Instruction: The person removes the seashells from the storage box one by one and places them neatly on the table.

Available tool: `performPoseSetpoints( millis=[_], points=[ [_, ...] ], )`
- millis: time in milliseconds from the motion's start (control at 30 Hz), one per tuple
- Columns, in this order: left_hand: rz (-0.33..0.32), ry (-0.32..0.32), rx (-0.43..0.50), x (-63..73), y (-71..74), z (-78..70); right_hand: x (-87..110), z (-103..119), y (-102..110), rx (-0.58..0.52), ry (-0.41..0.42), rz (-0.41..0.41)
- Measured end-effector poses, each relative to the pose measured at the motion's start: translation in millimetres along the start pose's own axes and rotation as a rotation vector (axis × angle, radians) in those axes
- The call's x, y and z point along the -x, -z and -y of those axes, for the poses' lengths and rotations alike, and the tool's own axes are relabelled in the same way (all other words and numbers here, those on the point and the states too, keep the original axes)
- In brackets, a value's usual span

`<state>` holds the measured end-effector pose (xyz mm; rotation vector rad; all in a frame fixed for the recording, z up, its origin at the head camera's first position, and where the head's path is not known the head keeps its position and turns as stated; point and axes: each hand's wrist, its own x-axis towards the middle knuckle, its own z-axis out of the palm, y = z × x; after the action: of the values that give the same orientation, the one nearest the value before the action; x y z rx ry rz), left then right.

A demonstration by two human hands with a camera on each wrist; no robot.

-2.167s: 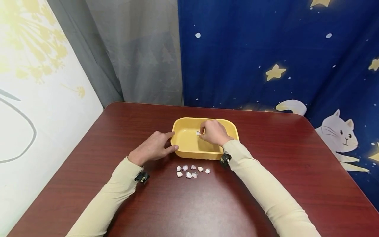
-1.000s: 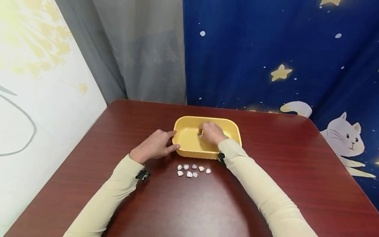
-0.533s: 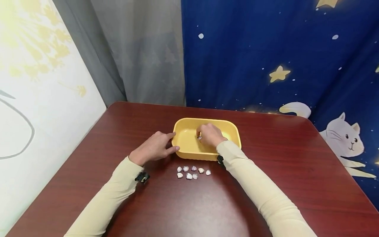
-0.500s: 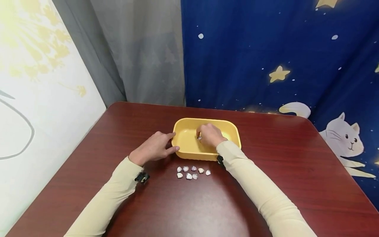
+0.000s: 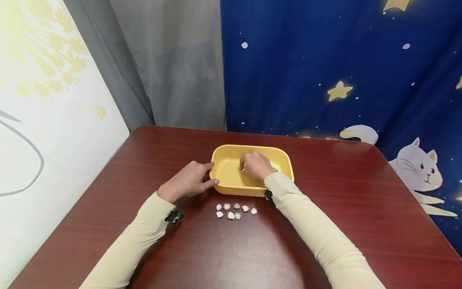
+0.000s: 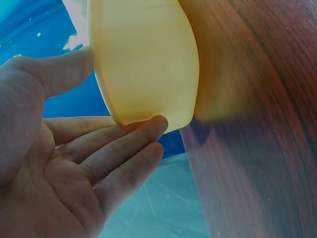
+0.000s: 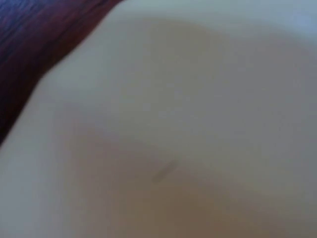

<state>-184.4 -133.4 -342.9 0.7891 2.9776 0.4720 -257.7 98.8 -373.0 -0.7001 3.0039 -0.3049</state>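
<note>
Inside a yellow plastic basin [image 5: 225, 176], my right hand [image 5: 255, 164] pinches a small seashell [image 5: 243, 169] low over the floor; the fingers mostly hide it. My left hand [image 5: 187, 180] touches the basin's left end, thumb and fingers spread and fairly straight. In the left wrist view, the thumb of the left hand [image 6: 64, 163] meets the rim of the basin [image 6: 143, 59] and the fingers lie along its wall. Several pale and purplish seashells [image 5: 231, 215] lie in two loose rows on the table before the basin. The right wrist view is blurred, filled by a pale surface.
The basin stands on a dark red wooden table [image 5: 173, 253], towards its far edge. A grey and blue curtain [image 5: 274, 72] hangs behind, and a white patterned panel [image 5: 54, 132] borders the left side.
My right hand has lowered the pinched shell slightly nearer the front of the basin, then kept almost still over the last half second. The left hand stays at the basin's left end.
</note>
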Motion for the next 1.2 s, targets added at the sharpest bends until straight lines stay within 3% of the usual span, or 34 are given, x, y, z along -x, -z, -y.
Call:
performPoseSetpoints(
  millis=[567, 800, 1200],
  points=[
    [0.014, 0.008, -0.003, 0.6, 0.7, 0.7, 0.6, 3, 4, 0.008, 0.023, -0.004],
    [0.008, -0.001, -0.008, -0.5, 0.0, 0.3, 9.9, -1, 8, -0.049, 0.063, -0.043],
    [0.006, 0.002, -0.01, -0.4, 0.7, 0.3, 25.5, 4, 21, -0.056, 0.121, -0.071]
  ],
)
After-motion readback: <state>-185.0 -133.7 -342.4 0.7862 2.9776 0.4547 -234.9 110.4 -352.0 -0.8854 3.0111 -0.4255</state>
